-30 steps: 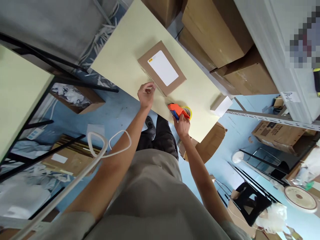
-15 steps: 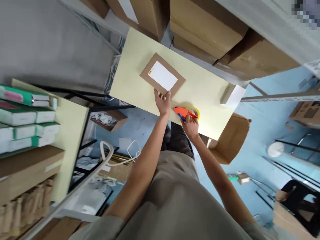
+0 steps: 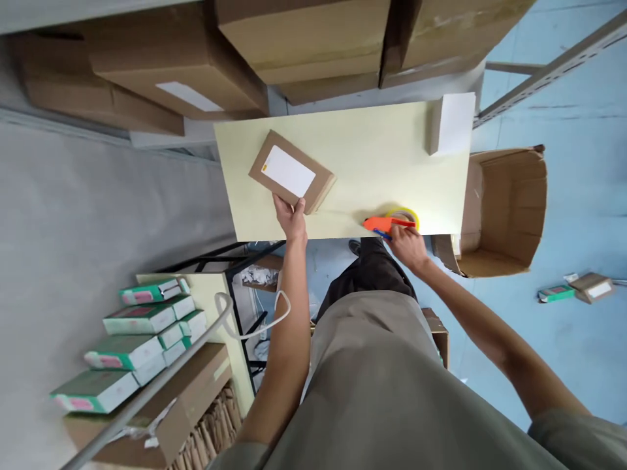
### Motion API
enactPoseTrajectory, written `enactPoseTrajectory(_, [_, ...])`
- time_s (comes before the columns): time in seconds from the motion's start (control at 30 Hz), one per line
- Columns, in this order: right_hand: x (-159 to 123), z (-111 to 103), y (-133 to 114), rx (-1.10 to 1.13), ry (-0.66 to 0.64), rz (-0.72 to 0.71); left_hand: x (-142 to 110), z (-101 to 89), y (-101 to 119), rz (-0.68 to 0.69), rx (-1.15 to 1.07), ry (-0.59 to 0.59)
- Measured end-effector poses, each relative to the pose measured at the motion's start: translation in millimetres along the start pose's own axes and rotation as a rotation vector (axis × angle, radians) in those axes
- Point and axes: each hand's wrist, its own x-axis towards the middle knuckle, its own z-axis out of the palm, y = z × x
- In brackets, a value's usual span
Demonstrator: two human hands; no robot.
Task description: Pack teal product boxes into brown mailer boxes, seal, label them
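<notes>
A small brown cardboard box [image 3: 322, 181] with a white label [image 3: 288, 171] sits at an angle on the left part of the pale yellow table [image 3: 372, 150]. My left hand [image 3: 292, 220] grips its near edge, thumb on top and the other fingers at the side, partly hidden. Near the table's front edge, my right hand [image 3: 409, 248] is closed around an orange tape dispenser [image 3: 379, 224] with blue parts and a yellow-rimmed roll. The dispenser is apart from the box, to its right.
A white box [image 3: 455, 124] stands at the table's back right corner. Large cartons [image 3: 304, 39] line the shelf behind. An open carton [image 3: 509, 209] is beyond the right end. Green-and-white boxes [image 3: 142, 326] are stacked at lower left, near a white curved tube [image 3: 225, 313].
My view has swung round. My left hand has gone from a loose pinch beside the box to gripping it, and the box has turned. My right hand keeps hold of the tape dispenser.
</notes>
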Motion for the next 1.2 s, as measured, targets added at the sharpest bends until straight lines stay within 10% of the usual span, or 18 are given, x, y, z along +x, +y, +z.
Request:
enactPoseTrajectory(0.17, [53,-20,40,-0.004,0.139,0.051,2,-11.5,1,0.023,-0.024,-0.111])
enactPoseTrajectory(0.4, [148,-49,-2,0.108,0.141,-0.197,29,-67.2,6,0.021,0.016,-0.420])
enactPoseTrajectory(0.57, [133,-44,-49,0.028,-0.002,-0.348,54,-82.0,13,0.060,0.211,-0.391])
enactPoseTrajectory(0.77, [101,-37,-134,0.079,-0.113,-0.435,45,-19.4,37,-0.019,0.342,-0.082])
enactPoseTrajectory(0.87, [91,-33,-157,0.092,-0.104,-0.401,35,4.1,49,0.021,0.399,-0.117])
enactPoseTrajectory(1.03, [70,-24,-141,0.047,-0.088,-0.400,31,6.8,54,0.102,0.435,-0.083])
enactPoseTrajectory(1.2, [34,-8,-67,0.039,-0.137,-0.344,33,7.8,43,0.190,0.551,0.027])
